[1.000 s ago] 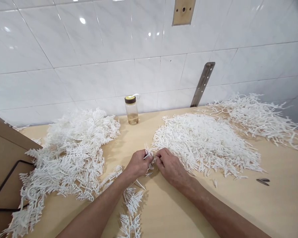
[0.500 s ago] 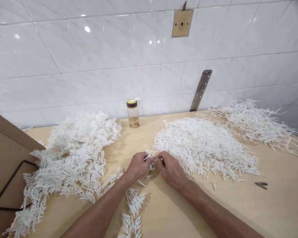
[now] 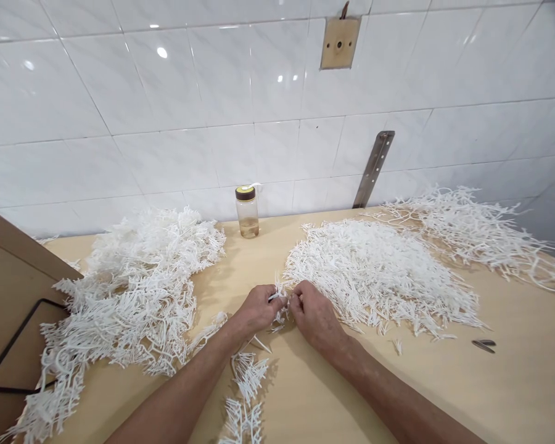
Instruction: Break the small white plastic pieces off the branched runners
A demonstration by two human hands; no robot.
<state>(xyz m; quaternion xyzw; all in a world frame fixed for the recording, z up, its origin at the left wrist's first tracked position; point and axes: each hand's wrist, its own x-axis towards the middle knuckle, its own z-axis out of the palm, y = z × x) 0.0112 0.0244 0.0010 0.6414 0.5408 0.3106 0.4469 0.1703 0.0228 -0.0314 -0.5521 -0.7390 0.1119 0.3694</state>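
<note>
Close together over the middle of the table, my two hands meet at a small white branched plastic piece. My left hand is closed on it, with thin prongs sticking up past the thumb. My right hand is pinched at the piece's right side; whatever sits between its fingertips is too small to make out. Beside my right hand lies a broad heap of short white plastic sprigs. Under and in front of my left forearm are loose branched white pieces.
A large pile of tangled white branched strands covers the left side. Longer strands lie at the far right. A lidded bottle stands by the tiled wall, near a metal bracket. Right front: a small dark metal tool. Left edge: a brown panel.
My right hand's fingers have curled in more tightly beside the piece. My left hand keeps its hold, and the prongs stand slightly more upright. The piles look unchanged.
</note>
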